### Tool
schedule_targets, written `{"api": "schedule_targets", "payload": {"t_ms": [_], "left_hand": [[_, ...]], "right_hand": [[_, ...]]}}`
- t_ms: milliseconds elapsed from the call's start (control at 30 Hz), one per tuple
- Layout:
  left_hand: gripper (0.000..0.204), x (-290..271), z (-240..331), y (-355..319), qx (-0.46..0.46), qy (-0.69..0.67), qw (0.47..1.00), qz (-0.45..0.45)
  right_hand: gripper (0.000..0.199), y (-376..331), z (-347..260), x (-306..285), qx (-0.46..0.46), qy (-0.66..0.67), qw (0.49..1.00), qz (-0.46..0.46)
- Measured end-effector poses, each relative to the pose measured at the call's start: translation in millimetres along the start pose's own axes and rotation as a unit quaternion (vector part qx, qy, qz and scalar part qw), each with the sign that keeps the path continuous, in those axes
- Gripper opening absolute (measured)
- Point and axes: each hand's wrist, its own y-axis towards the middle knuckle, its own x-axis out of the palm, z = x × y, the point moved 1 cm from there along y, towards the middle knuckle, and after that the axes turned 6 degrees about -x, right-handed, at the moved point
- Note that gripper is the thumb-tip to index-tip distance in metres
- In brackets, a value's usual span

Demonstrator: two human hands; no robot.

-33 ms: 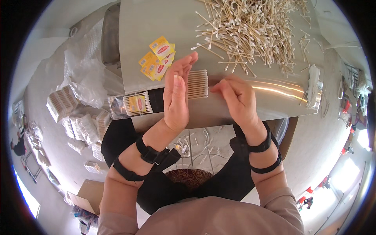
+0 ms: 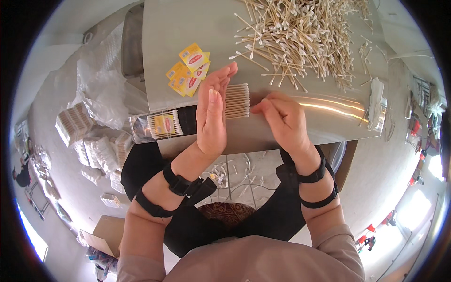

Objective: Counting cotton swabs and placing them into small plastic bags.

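A flat row of cotton swabs lies on the metal tabletop, white tips toward the right. My left hand stands on its edge across the row, fingers stretched out and thumb raised, hiding the row's left part. Just off the swabs' right tips, my right hand is closed, thumb and fingers curled together; whatever it may hold is hidden. Left of my left hand, a black strip adjoins a clear bag containing swabs and a yellow card. Several loose yellow cards overlap beyond my left hand.
A large heap of loose cotton swabs covers the table's far right. At its right edge lies a crumpled clear wrapper. Packed swab bundles and plastic sheeting are on the left, with an open cardboard box below.
My right fingers have shifted slightly toward the swab tips and look less blurred. The left hand and the row of cotton swabs have stayed in place.
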Motion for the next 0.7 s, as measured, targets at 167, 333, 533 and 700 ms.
{"api": "schedule_targets", "payload": {"t_ms": [167,333,533,700], "left_hand": [[0.049,0.0,-3.8,-0.6,-0.015,-0.004,1.0,0.004],[0.049,-0.7,-3.5,-0.5,-0.019,0.011,1.0,0.004],[0.049,-1.9,-4.7,-0.3,-0.023,0.008,1.0,0.004],[0.048,-0.8,-5.0,-0.4,-0.027,0.007,1.0,0.006]], "right_hand": [[0.014,-1.8,11.2,3.6,-0.133,-0.076,0.988,-0.013],[0.015,-1.0,9.2,5.3,-0.135,-0.105,0.985,-0.007],[0.014,-0.2,8.4,5.8,-0.152,-0.114,0.982,-0.001],[0.008,-1.2,7.9,4.3,-0.11,-0.075,0.991,0.007]]}}
